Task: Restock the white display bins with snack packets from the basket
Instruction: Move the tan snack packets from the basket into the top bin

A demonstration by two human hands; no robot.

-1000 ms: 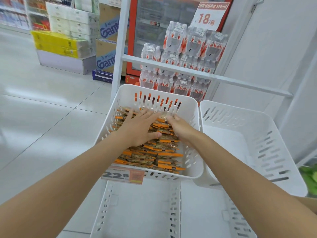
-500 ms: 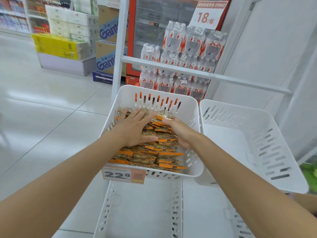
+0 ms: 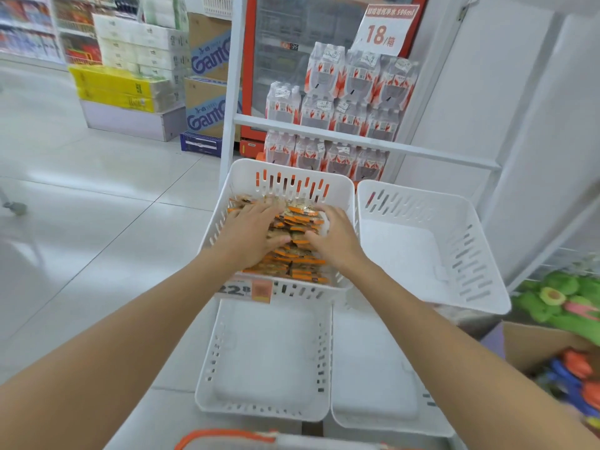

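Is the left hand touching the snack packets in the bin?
Touching. The head view shows the left hand lying flat on the pile of snack packets in the white bin, with its fingers spread across the top ones.

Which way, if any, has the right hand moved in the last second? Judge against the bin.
Yes. The right hand slid rightward, nearer the right wall of the white bin and away from the left hand.
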